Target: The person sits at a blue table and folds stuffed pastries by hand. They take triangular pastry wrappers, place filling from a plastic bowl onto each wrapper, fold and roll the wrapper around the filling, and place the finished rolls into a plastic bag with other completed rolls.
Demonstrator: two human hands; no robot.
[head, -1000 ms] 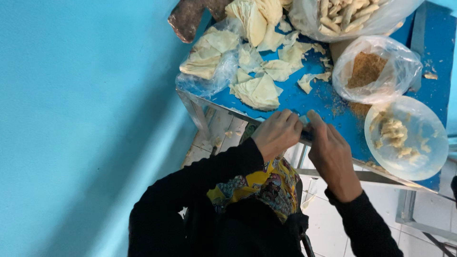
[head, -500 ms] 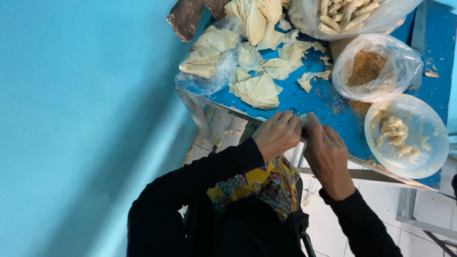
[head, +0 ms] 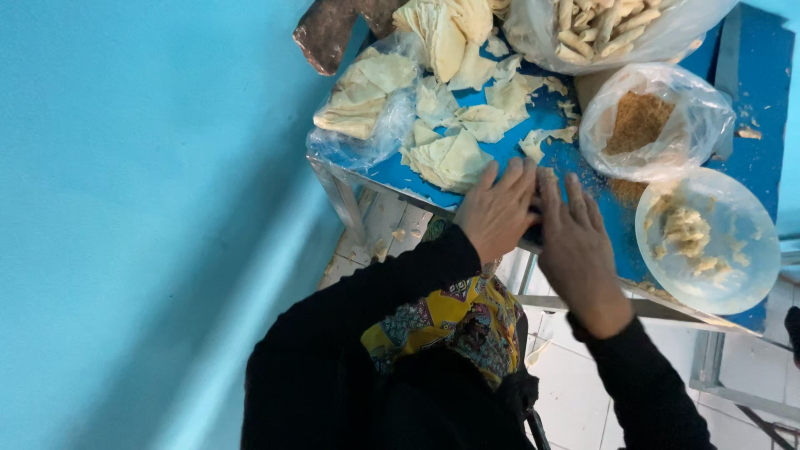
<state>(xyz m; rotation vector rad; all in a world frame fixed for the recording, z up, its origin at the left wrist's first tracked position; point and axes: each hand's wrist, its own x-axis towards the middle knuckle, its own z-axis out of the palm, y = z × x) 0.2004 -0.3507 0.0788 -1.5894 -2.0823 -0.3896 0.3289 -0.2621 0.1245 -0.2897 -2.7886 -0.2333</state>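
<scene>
Both hands now flat, fingers stretched out toward 12 o'clock on the near edge of the blue table. Half a second ago fingers were curled in around something small; now they're splayed and pressing down side by side. Left hand and right hand touch at the thumbs. A dark bit shows between them at the table edge; can't tell what it is, or whether either hand actually grips it.

Nearest thing: pile of pale dough sheets, at 11 o'clock from the left hand, fingertips just beside it. More sheets in a clear bag further toward 10 o'clock, and a bigger stack at 12.

From the right hand: bag of brown crumbs at 1 o'clock, near. Clear bowl with pale filling lumps at 3 o'clock, near but apart. Bag of rolled sticks at the far edge, well apart.

Crumbs scattered on the table between crumb bag and right hand. Table contents unchanged from earlier frames; only the hands moved.
</scene>
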